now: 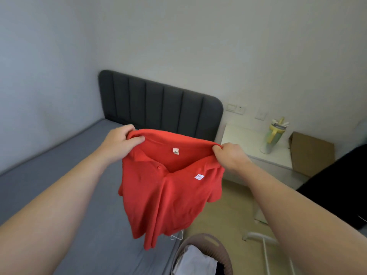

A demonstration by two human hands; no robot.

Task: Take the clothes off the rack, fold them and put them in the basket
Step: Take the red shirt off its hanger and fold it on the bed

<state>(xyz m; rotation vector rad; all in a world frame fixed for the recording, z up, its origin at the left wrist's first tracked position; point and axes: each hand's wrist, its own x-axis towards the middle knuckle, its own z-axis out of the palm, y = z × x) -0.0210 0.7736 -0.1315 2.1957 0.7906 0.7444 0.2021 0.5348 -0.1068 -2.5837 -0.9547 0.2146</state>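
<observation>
Now, over the bed (49, 159), left hand (121, 142) pinches one shoulder of the red polo shirt (168, 195), right hand (230, 156) grips the other, cloth hanging free. Keep the shoulders level, then lay it flat to fold.

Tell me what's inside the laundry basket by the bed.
Inside the basket lies a white garment with a dark item beside it. Whatever sits beneath them is covered, and the basket's lower part runs out of frame.

Basket (217, 247) partly beyond bottom edge
</observation>
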